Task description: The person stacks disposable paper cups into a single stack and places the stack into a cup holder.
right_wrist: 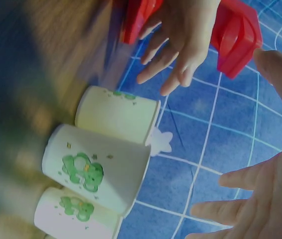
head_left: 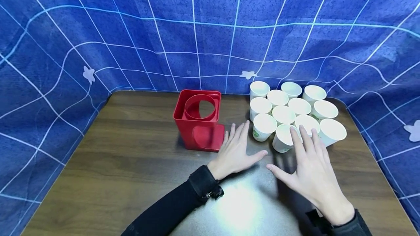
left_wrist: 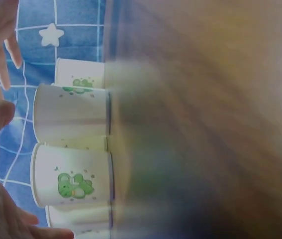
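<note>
The cups (head_left: 283, 115) — I count twelve — stand upright in one close group at the right rear of the table (head_left: 131, 156). None is in my grip. My left hand (head_left: 234, 156) has its fingers straight and the thumb stretched far out, between the cups and the red stand (head_left: 188, 134). My right hand (head_left: 310, 174) is equally wide, above and just before the front cups (the right wrist view shows its fingers apart from them).

About the progress, I can only judge: the cups are gathered, but none is lifted, and no cup shows in the ring (head_left: 194, 110) of the stand. So I think the handling itself is not yet begun, or it is at a pause.

Behind the cups the table's rear edge is near, and the blue cloth (head_left: 213, 39) rises there; the right edge is also near. Between cups and stand the passage is narrow. The widest room for moving is left of the stand, and also toward me.
</note>
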Demonstrator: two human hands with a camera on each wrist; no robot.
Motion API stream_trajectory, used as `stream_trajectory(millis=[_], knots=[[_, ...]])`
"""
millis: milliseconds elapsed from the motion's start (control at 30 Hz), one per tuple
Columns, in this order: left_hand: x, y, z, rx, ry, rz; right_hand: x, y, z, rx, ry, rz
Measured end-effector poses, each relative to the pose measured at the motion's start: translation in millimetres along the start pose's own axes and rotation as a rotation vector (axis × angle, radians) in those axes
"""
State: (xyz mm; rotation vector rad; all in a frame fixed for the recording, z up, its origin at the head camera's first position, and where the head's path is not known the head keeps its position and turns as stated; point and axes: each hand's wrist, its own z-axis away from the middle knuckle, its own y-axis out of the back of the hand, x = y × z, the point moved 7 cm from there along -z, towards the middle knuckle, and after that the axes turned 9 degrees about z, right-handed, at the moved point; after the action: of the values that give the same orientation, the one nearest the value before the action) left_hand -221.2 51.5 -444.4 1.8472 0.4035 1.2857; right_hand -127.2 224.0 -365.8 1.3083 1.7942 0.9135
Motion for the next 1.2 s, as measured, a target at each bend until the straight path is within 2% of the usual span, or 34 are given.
stream_trajectory(millis=[200, 300, 433, 733, 900, 1200], knots=[[9.8, 0.7, -16.1, -0.001, -0.055, 0.124, 6.9, 5.9, -2.2, 0.011, -0.023, -0.001], [14.4, 2.1, -20.9, 0.016, -0.087, 0.144, 9.0, 7.1, -2.5, 0.015, -0.028, -0.004], [15.1, 0.7, -26.5, 0.038, -0.076, 0.171, 10.9, 8.1, -2.2, 0.020, -0.037, -0.014], [6.8, -1.9, -40.2, 0.063, -0.032, 0.327, 14.6, 8.9, -0.7, 0.018, -0.047, -0.024], [7.5, 0.1, -44.7, 0.067, -0.048, 0.341, 17.1, 8.4, 0.1, 0.014, -0.055, -0.035], [8.6, 1.9, -46.8, 0.050, -0.076, 0.302, 19.1, 6.2, 0.9, 0.011, -0.048, -0.028]])
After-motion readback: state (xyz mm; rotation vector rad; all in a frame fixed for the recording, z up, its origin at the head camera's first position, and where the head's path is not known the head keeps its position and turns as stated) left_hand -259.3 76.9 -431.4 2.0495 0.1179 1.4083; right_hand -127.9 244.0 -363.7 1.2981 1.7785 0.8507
